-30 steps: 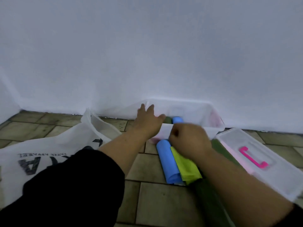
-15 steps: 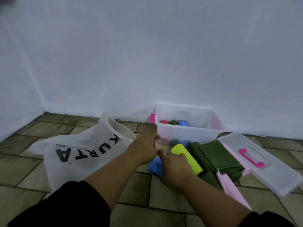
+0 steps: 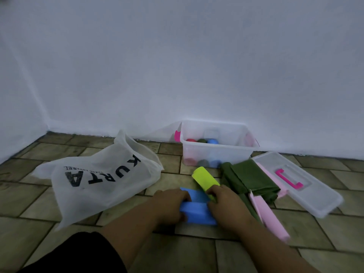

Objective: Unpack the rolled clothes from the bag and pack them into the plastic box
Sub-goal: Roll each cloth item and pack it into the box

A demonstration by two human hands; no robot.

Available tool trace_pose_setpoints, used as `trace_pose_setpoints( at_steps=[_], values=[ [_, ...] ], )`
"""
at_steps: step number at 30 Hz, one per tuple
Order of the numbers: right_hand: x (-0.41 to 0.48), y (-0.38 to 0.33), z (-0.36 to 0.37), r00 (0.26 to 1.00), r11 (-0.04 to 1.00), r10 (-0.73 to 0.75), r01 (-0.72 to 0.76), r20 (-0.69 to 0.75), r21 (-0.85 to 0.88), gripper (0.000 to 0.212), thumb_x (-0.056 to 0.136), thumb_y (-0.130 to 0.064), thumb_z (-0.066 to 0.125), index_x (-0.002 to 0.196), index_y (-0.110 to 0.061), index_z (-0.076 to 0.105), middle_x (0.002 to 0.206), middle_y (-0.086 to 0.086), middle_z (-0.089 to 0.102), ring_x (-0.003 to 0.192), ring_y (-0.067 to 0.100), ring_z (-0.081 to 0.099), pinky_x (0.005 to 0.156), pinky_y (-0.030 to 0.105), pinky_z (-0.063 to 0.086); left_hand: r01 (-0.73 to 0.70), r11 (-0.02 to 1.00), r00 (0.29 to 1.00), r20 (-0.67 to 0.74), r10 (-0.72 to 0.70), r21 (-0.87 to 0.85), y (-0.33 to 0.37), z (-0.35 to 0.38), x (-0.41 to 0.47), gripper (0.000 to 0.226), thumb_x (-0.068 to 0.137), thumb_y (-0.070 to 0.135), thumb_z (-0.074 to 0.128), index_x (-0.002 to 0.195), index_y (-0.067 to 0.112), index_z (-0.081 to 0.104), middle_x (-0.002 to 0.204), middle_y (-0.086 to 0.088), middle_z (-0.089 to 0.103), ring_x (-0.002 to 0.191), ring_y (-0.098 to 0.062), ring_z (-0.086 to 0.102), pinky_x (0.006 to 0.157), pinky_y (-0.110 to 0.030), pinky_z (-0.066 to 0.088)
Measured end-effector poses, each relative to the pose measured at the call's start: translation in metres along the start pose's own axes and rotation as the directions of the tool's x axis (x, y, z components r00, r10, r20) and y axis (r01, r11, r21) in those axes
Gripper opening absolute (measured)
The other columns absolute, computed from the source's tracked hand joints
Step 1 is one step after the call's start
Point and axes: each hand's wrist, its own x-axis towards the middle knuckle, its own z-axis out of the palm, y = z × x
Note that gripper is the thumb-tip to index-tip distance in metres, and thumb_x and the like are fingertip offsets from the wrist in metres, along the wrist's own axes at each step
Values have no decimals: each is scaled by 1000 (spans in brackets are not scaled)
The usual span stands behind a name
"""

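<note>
I count three rolls inside the one plastic box (image 3: pixel 214 152), right of centre in the frame: one red roll (image 3: pixel 190 140), one dark green roll (image 3: pixel 202 141) and one light blue roll (image 3: pixel 212 141). Lower down on the floor I see one blue roll (image 3: pixel 197 212), one lime roll (image 3: pixel 204 179) and one pink roll (image 3: pixel 269 217). How many pieces the dark green cloth (image 3: pixel 252 178) makes, I cannot tell. There is one bag (image 3: pixel 94 180) and one lid (image 3: pixel 315 194).

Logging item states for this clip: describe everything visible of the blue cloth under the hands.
The blue cloth looks like soft, matte, bright blue fabric, a partly rolled flat bundle lying on the tiled floor. The left hand holds its left end, the right hand its right end. The near end of the yellow-green roll meets its far right edge.
</note>
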Motion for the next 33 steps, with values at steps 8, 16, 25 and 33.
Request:
trace_pose_setpoints(
  at_steps=[8, 16, 25, 33],
  values=[
    [29, 5, -17, 988, 997, 72, -76, 139, 25, 33, 86, -19, 57, 119, -15, 61, 116, 10, 64, 104, 26, 58, 83, 28, 45, 30, 1000, 992, 122, -29, -5, -13, 0, -27, 53, 79, 46, 67, 126, 33, 45, 126, 5, 53, 105, -14, 51, 80, -26, 37],
    [-23, -19, 15, 976, 989, -143, 146, 163, -7, 32, 74, -41, 62, 105, -39, 57, 109, -8, 52, 103, 15, 51, 83, 30, 44, 123, 975, 973, 218, -81, -183, -12, -22, -14, 52, 84, 54, 59, 128, 26, 54, 128, 3, 56, 109, -13, 55, 90, -29, 45],
    [-45, -37, 46, 997, 994, -71, 67, -43, -88, 65, 58, -68, 44, 111, -30, 47, 116, -2, 46, 109, 22, 47, 83, 34, 39, 136, 976, 980, 120, -157, 170, 1, -15, 38, 36, 81, 33, 70, 108, 11, 62, 114, -11, 61, 105, -26, 58, 86, -35, 47],
    [-41, -48, 55, 979, 937, -169, 196, 114, -288, 64, 71, -43, 57, 129, -36, 30, 126, 1, 42, 119, 29, 35, 97, 56, 23, 146, 967, 981, 98, -170, 210, -8, -9, 48, 31, 84, 30, 63, 111, 15, 59, 118, -9, 59, 108, -25, 56, 83, -32, 43]
  ],
)
